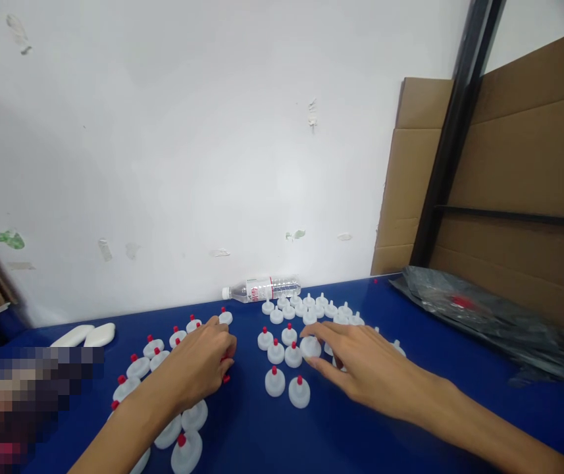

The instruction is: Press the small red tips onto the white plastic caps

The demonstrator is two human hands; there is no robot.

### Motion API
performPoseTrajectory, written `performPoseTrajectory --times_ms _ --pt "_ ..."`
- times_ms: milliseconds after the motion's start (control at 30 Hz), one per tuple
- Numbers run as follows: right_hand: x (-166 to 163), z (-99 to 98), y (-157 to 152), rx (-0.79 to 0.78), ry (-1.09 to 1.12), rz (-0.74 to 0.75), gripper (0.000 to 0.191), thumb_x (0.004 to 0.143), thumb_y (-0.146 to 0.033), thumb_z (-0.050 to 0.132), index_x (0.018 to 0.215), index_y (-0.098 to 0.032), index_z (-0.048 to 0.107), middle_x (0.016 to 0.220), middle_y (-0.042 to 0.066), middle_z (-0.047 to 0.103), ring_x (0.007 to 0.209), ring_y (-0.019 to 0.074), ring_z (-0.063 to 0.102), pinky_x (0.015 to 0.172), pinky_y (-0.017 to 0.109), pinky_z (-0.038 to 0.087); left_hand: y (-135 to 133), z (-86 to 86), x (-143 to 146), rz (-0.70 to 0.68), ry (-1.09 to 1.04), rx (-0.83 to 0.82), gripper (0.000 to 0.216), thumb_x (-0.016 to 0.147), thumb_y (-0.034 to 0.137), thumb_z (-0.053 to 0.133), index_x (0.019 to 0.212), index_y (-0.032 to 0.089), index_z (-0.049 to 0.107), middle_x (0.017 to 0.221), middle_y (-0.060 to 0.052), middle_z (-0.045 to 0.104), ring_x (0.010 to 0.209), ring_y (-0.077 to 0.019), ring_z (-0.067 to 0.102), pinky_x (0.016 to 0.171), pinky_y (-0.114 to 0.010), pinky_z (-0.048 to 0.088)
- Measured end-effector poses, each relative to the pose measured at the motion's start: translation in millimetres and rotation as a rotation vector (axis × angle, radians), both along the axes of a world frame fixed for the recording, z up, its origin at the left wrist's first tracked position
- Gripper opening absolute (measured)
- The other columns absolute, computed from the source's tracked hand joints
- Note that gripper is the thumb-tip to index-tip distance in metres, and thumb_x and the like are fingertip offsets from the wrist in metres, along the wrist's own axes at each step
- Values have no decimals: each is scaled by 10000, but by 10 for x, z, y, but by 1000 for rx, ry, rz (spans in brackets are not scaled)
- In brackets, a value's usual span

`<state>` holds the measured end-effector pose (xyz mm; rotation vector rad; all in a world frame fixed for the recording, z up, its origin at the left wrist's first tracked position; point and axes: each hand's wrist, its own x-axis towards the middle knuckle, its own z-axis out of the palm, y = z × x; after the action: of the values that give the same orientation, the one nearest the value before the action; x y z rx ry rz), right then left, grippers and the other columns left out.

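My left hand (197, 365) rests curled on the blue table (341, 428), fingers closed over small red tips near several white caps with red tips (138, 365). My right hand (360, 362) reaches left with fingers spread, its fingertips touching a white cap (310, 346) without a red tip. In front of it stands a small group of red-tipped caps (282, 365). Behind lies a cluster of plain white caps (311, 308).
A clear water bottle (262, 289) lies on its side at the wall. A dark plastic bag (489, 319) lies at the right. Flattened cardboard (518, 184) leans behind it. Two white oblong pieces (87, 336) lie at the left.
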<state>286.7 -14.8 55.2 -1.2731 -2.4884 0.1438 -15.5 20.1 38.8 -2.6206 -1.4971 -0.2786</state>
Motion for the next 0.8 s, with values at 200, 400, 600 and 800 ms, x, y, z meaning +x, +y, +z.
performPoseTrajectory --times_ms 200,400,600,800 --pt "-25 -59 0 38 54 14 319 1040 -372 538 1331 -248 583 1157 59 680 814 220 692 737 367 502 -37 63 66 -14 -29 8 189 875 120 544 745 204 654 796 -63 665 751 -231 620 578 -293 404" --pt "-37 -127 19 72 89 67 327 1041 -347 536 1347 -238 579 1215 70 688 911 245 711 782 381 536 -84 105 196 -73 -112 47 226 992 175 433 990 205 657 909 -59 679 763 -203 644 657 -311 476" --pt "-62 -135 -4 74 84 77 312 1047 -347 535 1338 -254 596 1153 47 711 895 238 716 766 363 529 -114 -35 364 -296 -178 223 258 1059 171 396 1150 215 633 1041 -69 668 895 -207 624 755 -347 535" --pt "-73 -147 -15 101 45 53 341 1017 -328 580 1346 -242 589 1120 54 665 865 232 696 717 347 513 -216 -73 535 -423 -218 394 295 1027 69 401 1213 205 584 972 -61 660 820 -189 592 662 -308 520"
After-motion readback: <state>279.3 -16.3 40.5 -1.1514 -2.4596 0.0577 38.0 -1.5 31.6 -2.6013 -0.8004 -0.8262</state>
